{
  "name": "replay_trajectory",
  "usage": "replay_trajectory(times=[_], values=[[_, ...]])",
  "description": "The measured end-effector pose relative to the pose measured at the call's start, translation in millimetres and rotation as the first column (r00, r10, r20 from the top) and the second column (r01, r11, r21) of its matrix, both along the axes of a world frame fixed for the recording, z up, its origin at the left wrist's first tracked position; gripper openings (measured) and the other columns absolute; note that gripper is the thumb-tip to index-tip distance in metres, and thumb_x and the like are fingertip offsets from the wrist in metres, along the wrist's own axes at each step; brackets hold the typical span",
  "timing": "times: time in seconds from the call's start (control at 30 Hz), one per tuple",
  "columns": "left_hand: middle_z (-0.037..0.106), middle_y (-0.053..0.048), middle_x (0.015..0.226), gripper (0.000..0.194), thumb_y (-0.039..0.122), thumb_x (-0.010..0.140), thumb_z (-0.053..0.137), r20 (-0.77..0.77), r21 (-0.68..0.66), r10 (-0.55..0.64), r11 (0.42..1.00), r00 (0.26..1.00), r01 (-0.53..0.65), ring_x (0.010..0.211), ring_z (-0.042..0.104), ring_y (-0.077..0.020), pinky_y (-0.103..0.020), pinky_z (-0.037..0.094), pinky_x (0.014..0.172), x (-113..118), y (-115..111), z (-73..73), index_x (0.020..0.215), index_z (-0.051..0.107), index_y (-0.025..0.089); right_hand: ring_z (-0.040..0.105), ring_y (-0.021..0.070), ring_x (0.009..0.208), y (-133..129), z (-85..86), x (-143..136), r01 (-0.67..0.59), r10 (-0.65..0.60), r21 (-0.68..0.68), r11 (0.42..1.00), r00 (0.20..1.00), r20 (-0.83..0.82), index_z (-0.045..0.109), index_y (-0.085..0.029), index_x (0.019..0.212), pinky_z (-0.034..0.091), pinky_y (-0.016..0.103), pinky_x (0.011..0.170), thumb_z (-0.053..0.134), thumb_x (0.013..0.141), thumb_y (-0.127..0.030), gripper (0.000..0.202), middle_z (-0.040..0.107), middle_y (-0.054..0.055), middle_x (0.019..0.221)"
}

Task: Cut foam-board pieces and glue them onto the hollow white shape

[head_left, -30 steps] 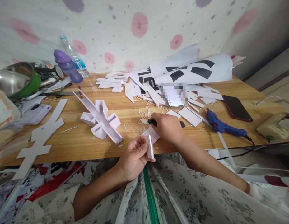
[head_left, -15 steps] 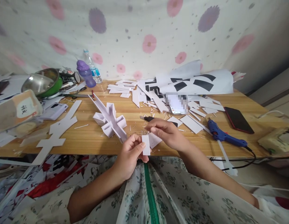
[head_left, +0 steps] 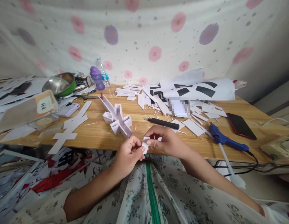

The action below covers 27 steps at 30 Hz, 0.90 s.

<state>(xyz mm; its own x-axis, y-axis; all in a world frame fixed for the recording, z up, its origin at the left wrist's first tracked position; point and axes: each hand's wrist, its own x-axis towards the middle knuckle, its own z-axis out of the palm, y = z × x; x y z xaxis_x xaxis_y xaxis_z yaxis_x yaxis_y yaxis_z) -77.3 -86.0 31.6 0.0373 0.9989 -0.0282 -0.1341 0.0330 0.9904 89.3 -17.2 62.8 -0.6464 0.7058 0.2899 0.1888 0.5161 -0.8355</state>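
Note:
A small white foam board piece [head_left: 145, 145] is held over the table's front edge. My left hand [head_left: 128, 155] pinches its lower part between thumb and fingers. My right hand [head_left: 164, 140] grips the upper right of the same piece, thumb in front and fingers curled behind. Just left of my hands stands a white cross-shaped foam board structure [head_left: 118, 119] with raised walls. Beyond my right hand lies a black utility knife [head_left: 163, 123], its blade end pointing left.
A blue glue gun [head_left: 228, 140] and a dark phone [head_left: 241, 125] lie at the right. White offcuts [head_left: 127, 90] and printed paper sheets [head_left: 200, 91] cover the back. Flat cut board [head_left: 71, 129], a purple bottle [head_left: 97, 77] and a green bowl [head_left: 71, 88] are left.
My right hand has come down and left and taken hold of the white piece, which now tilts. The knife shows more fully. The camera view has shifted left and up.

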Motion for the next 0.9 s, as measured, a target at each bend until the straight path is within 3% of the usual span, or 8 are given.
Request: replay_trajectory(times=[0.13, 0.2, 0.27, 0.37, 0.53, 0.7, 0.9], values=[[0.061, 0.0, 0.064, 0.005, 0.023, 0.08, 0.06, -0.266, 0.255, 0.132, 0.965, 0.955, -0.062, 0.057, 0.058, -0.0131, -0.024, 0.046, 0.057, -29.3, -0.8, 3.3, 0.079, 0.06, 0.018, 0.051, 0.0105, 0.06, 11.9, 9.5, -14.4, -0.072, 0.07, 0.093, 0.993, 0.997, 0.026, 0.06, -0.013, 0.076, 0.042, 0.024, 0.057, 0.058, 0.085, -0.029, 0.018, 0.057, 0.001, 0.069], [0.067, -0.004, 0.085, 0.01, 0.021, 0.083, 0.056, -0.395, 0.497, 0.367, 0.856, 0.842, -0.14, 0.075, 0.061, -0.0162, -0.028, 0.047, 0.072, -49.9, 5.5, 5.3, 0.088, 0.065, 0.021, 0.052, 0.0107, 0.062, 26.2, 13.0, -24.9, -0.078, 0.077, 0.148, 0.986, 0.997, 0.014, 0.061, -0.013, 0.078, 0.042, 0.024, 0.059, 0.057, 0.085, -0.025, 0.014, 0.057, 0.001, 0.07], [0.068, -0.005, 0.093, 0.016, 0.017, 0.081, 0.056, -0.48, 0.67, 0.525, 0.737, 0.703, -0.093, 0.093, 0.058, -0.0205, -0.034, 0.042, 0.088, -68.9, 16.8, 5.7, 0.091, 0.068, 0.023, 0.054, 0.0115, 0.066, 41.0, 15.0, -36.2, -0.11, 0.1, 0.233, 0.966, 0.994, 0.054, 0.062, -0.013, 0.08, 0.043, 0.026, 0.064, 0.055, 0.085, -0.021, 0.012, 0.059, 0.002, 0.072], [0.071, -0.005, 0.097, 0.021, 0.015, 0.082, 0.053, -0.621, 0.676, 0.487, 0.729, 0.614, 0.105, 0.097, 0.058, -0.023, -0.039, 0.04, 0.093, -86.8, 35.8, -0.4, 0.092, 0.07, 0.024, 0.055, 0.0124, 0.07, 56.5, 13.3, -51.1, -0.184, 0.154, 0.325, 0.928, 0.981, 0.115, 0.064, -0.014, 0.08, 0.043, 0.026, 0.068, 0.055, 0.085, -0.017, 0.011, 0.061, 0.003, 0.075], [0.072, -0.004, 0.105, 0.026, 0.012, 0.082, 0.049, -0.722, 0.65, 0.488, 0.722, 0.491, 0.238, 0.113, 0.053, -0.0258, -0.05, 0.033, 0.101, -90.9, 48.0, -21.0, 0.092, 0.069, 0.025, 0.055, 0.0122, 0.069, 67.0, 0.7, -60.4, -0.22, 0.179, 0.365, 0.905, 0.973, 0.143, 0.066, -0.014, 0.081, 0.042, 0.025, 0.066, 0.054, 0.086, -0.015, 0.012, 0.061, 0.003, 0.075], [0.073, -0.002, 0.098, 0.028, 0.009, 0.083, 0.045, -0.734, 0.672, 0.564, 0.683, 0.378, 0.285, 0.109, 0.058, -0.0226, -0.05, 0.035, 0.101, -88.7, 46.2, -29.0, 0.09, 0.067, 0.024, 0.056, 0.0131, 0.071, 70.8, -2.6, -59.5, -0.236, 0.192, 0.41, 0.881, 0.97, 0.146, 0.066, -0.013, 0.082, 0.042, 0.025, 0.066, 0.054, 0.086, -0.014, 0.013, 0.06, 0.004, 0.076], [0.074, -0.002, 0.096, 0.023, 0.009, 0.083, 0.048, -0.719, 0.691, 0.588, 0.664, 0.371, 0.286, 0.108, 0.059, -0.0217, -0.049, 0.037, 0.101, -88.0, 47.8, -27.9, 0.088, 0.066, 0.023, 0.051, 0.0144, 0.069, 68.1, 9.3, -60.5, -0.279, 0.175, 0.542, 0.793, 0.956, 0.236, 0.065, -0.013, 0.076, 0.039, 0.026, 0.064, 0.05, 0.088, -0.013, 0.019, 0.056, 0.004, 0.073]])
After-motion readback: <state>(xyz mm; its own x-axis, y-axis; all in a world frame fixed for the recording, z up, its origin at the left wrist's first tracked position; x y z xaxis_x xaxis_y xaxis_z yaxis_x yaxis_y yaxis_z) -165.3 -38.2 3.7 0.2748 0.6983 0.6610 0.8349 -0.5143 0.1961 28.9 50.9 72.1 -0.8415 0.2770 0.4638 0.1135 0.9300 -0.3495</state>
